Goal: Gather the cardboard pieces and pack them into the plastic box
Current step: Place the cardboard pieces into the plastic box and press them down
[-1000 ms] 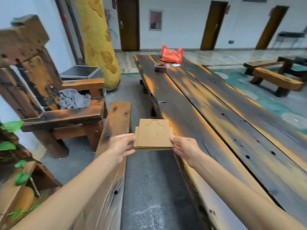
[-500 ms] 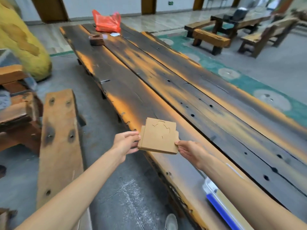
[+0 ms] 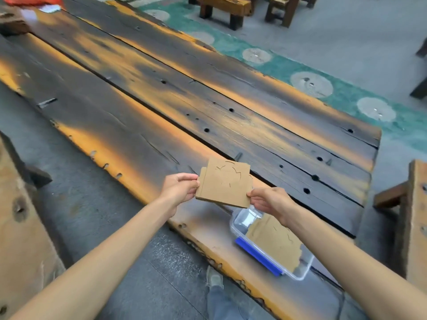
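I hold a small stack of brown cardboard pieces (image 3: 223, 183) flat in the air over the near edge of the long wooden table (image 3: 208, 107). My left hand (image 3: 179, 188) pinches its left edge and my right hand (image 3: 268, 202) pinches its lower right corner. Just below and to the right, a clear plastic box (image 3: 302, 272) with a blue clip on its near side sits on the table's near end. More cardboard pieces (image 3: 275, 241) lie inside the box, partly hidden by my right forearm.
A wooden bench (image 3: 20, 227) runs along the left, another bench (image 3: 413, 218) stands at the right end. Grey floor lies between bench and table, with my shoe (image 3: 213, 278) on it. Further benches (image 3: 226, 8) and a green floor strip (image 3: 323, 77) lie beyond.
My view has swung right and down along the table. The plastic box with cardboard in it has come fully into sight, and the held stack now hovers just above its far left corner.
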A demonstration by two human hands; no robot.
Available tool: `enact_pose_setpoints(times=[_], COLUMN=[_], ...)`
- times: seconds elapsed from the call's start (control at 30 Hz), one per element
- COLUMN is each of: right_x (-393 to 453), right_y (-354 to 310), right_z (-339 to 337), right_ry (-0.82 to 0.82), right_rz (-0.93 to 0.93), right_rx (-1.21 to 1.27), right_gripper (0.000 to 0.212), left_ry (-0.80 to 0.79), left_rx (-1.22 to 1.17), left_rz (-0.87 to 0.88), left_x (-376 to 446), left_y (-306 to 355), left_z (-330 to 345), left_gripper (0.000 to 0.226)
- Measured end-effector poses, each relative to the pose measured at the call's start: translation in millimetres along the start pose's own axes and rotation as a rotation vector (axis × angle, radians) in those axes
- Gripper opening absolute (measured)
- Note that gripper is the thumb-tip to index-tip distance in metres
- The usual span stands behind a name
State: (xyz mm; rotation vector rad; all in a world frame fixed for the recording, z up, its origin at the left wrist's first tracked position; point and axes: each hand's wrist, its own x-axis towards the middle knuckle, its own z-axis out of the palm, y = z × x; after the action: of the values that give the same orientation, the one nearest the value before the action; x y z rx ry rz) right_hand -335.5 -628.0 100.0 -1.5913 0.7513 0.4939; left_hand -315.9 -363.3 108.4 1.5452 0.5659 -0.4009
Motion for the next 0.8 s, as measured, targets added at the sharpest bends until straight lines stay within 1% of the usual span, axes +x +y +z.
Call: enact_pose_setpoints(times=[0.27, 0.37, 0.43, 0.53, 0.6, 0.67, 0.73, 0.8], right_x=[7.9, 8.6, 5.3, 2.1, 0.2, -1.9, -4.2, -8.8], right_y=[43.7, 68.3, 82.1, 102.7, 114.9, 124.2, 131.0, 134.3], right_z=[-71.9, -97.8, -105.7, -119.8, -122.3, -124.4, -126.0, -125.6], right_ry=[0.104, 0.143, 0.153, 0.147, 0.144, 0.166, 0.154, 0.116], right_rz=[0.041, 0.080, 0.105, 0.134, 0.149, 0.170, 0.184, 0.180], right_rx=[-0.067, -0.101, -0.146, -0.235, -0.283, -0.371, -0.475, -0.600], right_gripper=[0.005, 0.006, 0.007, 0.013, 0.011, 0.009, 0.010, 0.019], left_ry=[-0.149, -0.235, -0.262, -0.312, -0.341, -0.364, -0.388, -0.416], left_rx=[0.243, 0.356, 0.438, 0.567, 0.663, 0.758, 0.838, 0.889], left_rz=[-0.011, -0.006, 0.004, 0.034, 0.077, 0.124, 0.162, 0.185], left_x=[15.5, 19.0, 18.7, 19.1, 18.0, 16.7, 15.0, 12.5], left_y=[-16.3, -29.4, -37.4, -51.0, -59.4, -67.0, -73.3, -79.4], left_z=[83.5, 116.8, 128.1, 149.8, 159.0, 167.0, 174.0, 178.3], left_gripper=[0.022, 0.023, 0.028, 0.039, 0.042, 0.043, 0.041, 0.037])
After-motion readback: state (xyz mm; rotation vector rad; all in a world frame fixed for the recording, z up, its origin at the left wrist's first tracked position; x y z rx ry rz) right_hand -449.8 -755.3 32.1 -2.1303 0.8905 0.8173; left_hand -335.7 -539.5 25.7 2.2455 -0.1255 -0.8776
